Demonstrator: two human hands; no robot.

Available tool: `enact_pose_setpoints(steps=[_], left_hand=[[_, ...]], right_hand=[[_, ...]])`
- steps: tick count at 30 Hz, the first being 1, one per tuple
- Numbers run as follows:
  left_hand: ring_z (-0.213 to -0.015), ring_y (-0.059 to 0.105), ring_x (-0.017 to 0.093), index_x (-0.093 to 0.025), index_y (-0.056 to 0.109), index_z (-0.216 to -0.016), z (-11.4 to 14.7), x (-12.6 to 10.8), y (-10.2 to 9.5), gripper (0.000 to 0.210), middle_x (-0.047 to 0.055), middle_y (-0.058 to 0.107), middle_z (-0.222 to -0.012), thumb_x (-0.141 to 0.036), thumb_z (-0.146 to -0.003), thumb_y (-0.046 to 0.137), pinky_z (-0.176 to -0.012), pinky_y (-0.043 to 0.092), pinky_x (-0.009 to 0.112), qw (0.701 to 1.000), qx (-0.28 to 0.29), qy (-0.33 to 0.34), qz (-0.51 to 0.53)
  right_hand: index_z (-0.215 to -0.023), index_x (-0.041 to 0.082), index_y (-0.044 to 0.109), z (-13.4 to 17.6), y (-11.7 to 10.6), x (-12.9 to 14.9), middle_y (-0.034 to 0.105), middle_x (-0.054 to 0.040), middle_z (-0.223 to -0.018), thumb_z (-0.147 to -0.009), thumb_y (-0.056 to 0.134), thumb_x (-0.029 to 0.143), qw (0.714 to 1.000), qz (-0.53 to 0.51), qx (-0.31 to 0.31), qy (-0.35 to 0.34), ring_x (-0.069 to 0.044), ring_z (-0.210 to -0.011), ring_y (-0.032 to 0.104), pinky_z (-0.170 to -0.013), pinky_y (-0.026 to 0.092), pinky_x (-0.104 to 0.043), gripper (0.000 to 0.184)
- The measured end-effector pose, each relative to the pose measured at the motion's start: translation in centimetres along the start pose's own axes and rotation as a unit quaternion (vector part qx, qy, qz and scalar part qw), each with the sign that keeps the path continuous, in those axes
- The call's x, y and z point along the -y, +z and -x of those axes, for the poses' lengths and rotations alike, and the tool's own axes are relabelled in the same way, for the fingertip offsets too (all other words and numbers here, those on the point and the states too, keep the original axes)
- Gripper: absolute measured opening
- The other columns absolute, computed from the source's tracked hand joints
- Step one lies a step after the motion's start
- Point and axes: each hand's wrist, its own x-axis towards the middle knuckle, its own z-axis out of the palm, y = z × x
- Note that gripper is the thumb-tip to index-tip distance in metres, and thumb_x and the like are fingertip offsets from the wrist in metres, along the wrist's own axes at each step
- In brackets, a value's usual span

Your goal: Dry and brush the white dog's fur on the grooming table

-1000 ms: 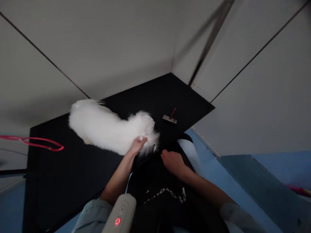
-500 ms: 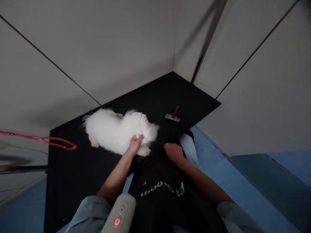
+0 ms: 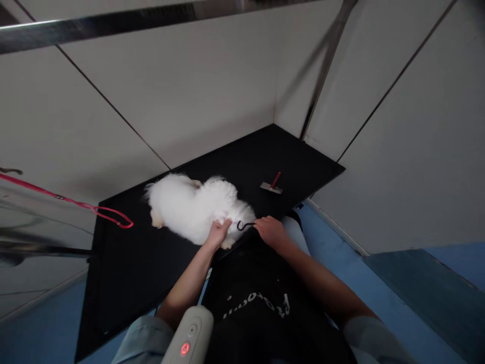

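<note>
A fluffy white dog [image 3: 189, 207] lies on the black table [image 3: 129, 273], its head toward the right. My left hand [image 3: 219, 232] is closed at the side of its head, thumb and fingers pinching the fur around the ear. My right hand [image 3: 271, 230] is closed on a thin dark tool with a curved hook-like end [image 3: 241, 226]; its exact kind does not show. That curved end is over the fur of the head, just right of my left fingers. My right fingers hide the rest of the tool.
A slicker brush with a red handle [image 3: 276, 180] lies on the table beyond the dog. A pink loop lead [image 3: 109, 215] hangs at the left. A metal bar [image 3: 113, 23] crosses the top, and pale walls [image 3: 220, 91] stand behind the table.
The tool's curved end has come into sight at the dog's head, where only a thin line showed before. My view has shifted, bringing the metal bar in at the top.
</note>
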Motion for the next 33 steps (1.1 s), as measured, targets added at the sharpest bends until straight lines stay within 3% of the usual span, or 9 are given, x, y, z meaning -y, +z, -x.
enact_pose_setpoints(steps=[3, 6, 12, 15, 21, 24, 29, 31, 33], left_hand=[[-0.055, 0.056, 0.012, -0.011, 0.069, -0.070, -0.2, 0.6, -0.2, 0.033, 0.002, 0.065, -0.062, -0.043, -0.065, 0.076, -0.055, 0.043, 0.022, 0.997, -0.033, 0.055, 0.033], [-0.063, 0.062, 0.015, -0.010, 0.071, -0.081, -0.7, 0.8, -0.3, 0.036, 0.005, 0.070, -0.072, -0.043, -0.066, 0.076, -0.064, 0.049, 0.024, 0.995, -0.037, 0.055, 0.073], [-0.065, 0.064, 0.016, -0.010, 0.071, -0.082, -1.2, 0.5, -0.1, 0.039, 0.006, 0.072, -0.075, -0.045, -0.067, 0.077, -0.065, 0.051, 0.026, 0.996, -0.018, 0.048, 0.079], [-0.067, 0.066, 0.018, -0.010, 0.071, -0.084, -1.0, 0.2, -0.1, 0.040, 0.007, 0.073, -0.076, -0.045, -0.065, 0.078, -0.065, 0.052, 0.027, 0.996, -0.016, 0.048, 0.078], [-0.072, 0.069, 0.021, -0.011, 0.071, -0.080, -1.6, 0.5, -0.2, 0.039, 0.008, 0.073, -0.073, -0.046, -0.064, 0.078, -0.066, 0.052, 0.028, 0.995, -0.046, 0.043, 0.079], [-0.079, 0.070, 0.023, -0.011, 0.071, -0.085, -2.2, 0.6, -0.2, 0.045, 0.009, 0.074, -0.080, -0.049, -0.062, 0.080, -0.074, 0.054, 0.030, 0.991, -0.060, 0.028, 0.114], [-0.083, 0.071, 0.026, -0.011, 0.070, -0.089, -2.4, -0.1, 0.1, 0.049, 0.009, 0.075, -0.084, -0.048, -0.060, 0.081, -0.080, 0.055, 0.035, 0.990, -0.015, -0.014, 0.137], [-0.085, 0.072, 0.027, -0.012, 0.069, -0.095, -2.4, -0.5, -0.1, 0.051, 0.010, 0.076, -0.088, -0.047, -0.060, 0.080, -0.081, 0.055, 0.036, 0.987, -0.027, -0.020, 0.158], [-0.086, 0.072, 0.027, -0.013, 0.068, -0.098, -2.4, -0.7, -0.5, 0.051, 0.009, 0.076, -0.088, -0.045, -0.060, 0.081, -0.081, 0.055, 0.036, 0.984, -0.049, -0.016, 0.173]], right_hand=[[-0.103, 0.019, 0.071, 0.6, -1.1, -2.7, 0.073, -0.0102, -0.104, -0.102, 0.042, 0.028, 0.996, 0.002, 0.004, 0.085, -0.021, -0.099, 0.065, -0.085, 0.045, -0.030, 0.030], [-0.106, 0.017, 0.071, 1.0, -2.4, -3.8, 0.073, -0.0105, -0.109, -0.101, 0.041, 0.025, 0.986, -0.003, -0.018, 0.166, -0.023, -0.101, 0.065, -0.086, 0.045, -0.031, 0.031], [-0.102, 0.026, 0.074, -0.2, -1.7, 1.2, 0.074, -0.0054, -0.101, -0.101, 0.042, 0.032, 0.995, -0.071, -0.003, -0.066, -0.021, -0.098, 0.064, -0.091, 0.045, -0.030, 0.032], [-0.101, 0.024, 0.073, -1.4, -1.1, 1.3, 0.074, -0.0067, -0.102, -0.102, 0.041, 0.029, 0.999, -0.044, -0.008, -0.011, -0.021, -0.099, 0.064, -0.089, 0.046, -0.031, 0.033], [-0.103, 0.021, 0.072, -1.6, -1.8, -4.6, 0.074, -0.0086, -0.104, -0.101, 0.043, 0.028, 0.991, -0.017, -0.029, 0.131, -0.021, -0.101, 0.066, -0.088, 0.046, -0.029, 0.030], [-0.105, 0.019, 0.072, -1.5, -2.1, -5.2, 0.074, -0.0096, -0.108, -0.099, 0.044, 0.025, 0.975, -0.036, -0.064, 0.211, -0.021, -0.103, 0.067, -0.089, 0.047, -0.030, 0.029], [-0.103, 0.027, 0.074, -2.9, -1.4, -0.6, 0.075, -0.0034, -0.108, -0.098, 0.049, 0.032, 0.989, -0.143, -0.033, 0.014, -0.018, -0.105, 0.066, -0.094, 0.047, -0.027, 0.026], [-0.099, 0.028, 0.075, -3.4, -1.3, -0.7, 0.075, -0.0035, -0.107, -0.098, 0.050, 0.032, 0.991, -0.129, -0.004, 0.037, -0.019, -0.106, 0.066, -0.093, 0.047, -0.027, 0.025], [-0.100, 0.024, 0.074, -3.4, -1.7, -2.5, 0.075, -0.0068, -0.107, -0.098, 0.049, 0.028, 0.988, -0.098, 0.011, 0.122, -0.022, -0.105, 0.067, -0.091, 0.048, -0.032, 0.026]])
